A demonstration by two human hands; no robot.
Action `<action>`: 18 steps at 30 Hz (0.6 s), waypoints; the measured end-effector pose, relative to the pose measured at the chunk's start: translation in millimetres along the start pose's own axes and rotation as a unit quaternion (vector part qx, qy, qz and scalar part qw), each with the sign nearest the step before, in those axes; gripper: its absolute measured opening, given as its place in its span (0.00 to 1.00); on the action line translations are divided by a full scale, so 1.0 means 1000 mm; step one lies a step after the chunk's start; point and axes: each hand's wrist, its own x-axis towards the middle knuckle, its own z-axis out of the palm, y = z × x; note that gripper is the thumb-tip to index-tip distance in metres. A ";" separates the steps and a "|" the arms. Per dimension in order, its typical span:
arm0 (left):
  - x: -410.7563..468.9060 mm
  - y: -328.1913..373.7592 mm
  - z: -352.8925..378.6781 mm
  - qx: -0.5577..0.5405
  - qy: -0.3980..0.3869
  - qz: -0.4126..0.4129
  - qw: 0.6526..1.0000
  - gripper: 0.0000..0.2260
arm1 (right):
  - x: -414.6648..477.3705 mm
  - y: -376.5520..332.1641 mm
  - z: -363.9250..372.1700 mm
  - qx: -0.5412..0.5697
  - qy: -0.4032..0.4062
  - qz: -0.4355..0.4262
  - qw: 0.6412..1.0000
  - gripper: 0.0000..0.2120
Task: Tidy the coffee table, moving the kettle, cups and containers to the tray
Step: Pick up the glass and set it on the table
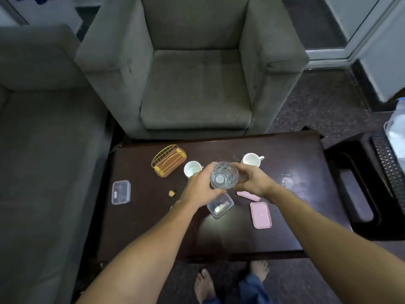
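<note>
The person is holding the clear glass [224, 178] above the middle of the tabletop [285, 216], the fingers of the left hand [200, 186] and right hand [255, 181] curling round its sides, probably steadying it for carrying to the tray.

We hold a glass [224, 175] between our left hand [200, 187] and right hand [255, 182] above the middle of the tabletop [295, 154]. Behind it stand the left cup [192, 168], just beside a wire rack [168, 160], and the right cup [252, 160]. The left container [121, 192] lies near the left edge, and the near container [220, 205] lies under our hands, with two lids [260, 215] to its right. An armchair [197, 84] stands behind the tabletop.
</note>
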 end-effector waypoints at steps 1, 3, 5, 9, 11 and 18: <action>-0.003 -0.010 0.001 -0.002 0.002 -0.009 1.000 0.34 | 0.004 0.001 0.009 -0.004 0.001 0.002 1.000 0.32; -0.007 -0.026 0.002 -0.014 0.010 -0.027 0.999 0.36 | 0.013 0.001 0.024 -0.008 0.000 -0.008 1.000 0.31; -0.010 -0.040 0.002 -0.023 0.021 -0.042 0.999 0.38 | 0.025 0.001 0.036 -0.025 0.001 -0.012 1.000 0.33; -0.020 -0.063 -0.001 -0.016 0.052 -0.060 0.997 0.38 | 0.044 0.002 0.060 -0.041 -0.007 0.001 0.999 0.34; -0.026 -0.073 -0.004 -0.017 0.058 -0.073 0.996 0.39 | 0.050 0.004 0.072 -0.039 -0.020 0.003 0.999 0.35; -0.044 -0.092 0.001 -0.005 0.050 -0.105 0.993 0.40 | 0.058 0.016 0.094 -0.092 -0.034 0.012 0.995 0.32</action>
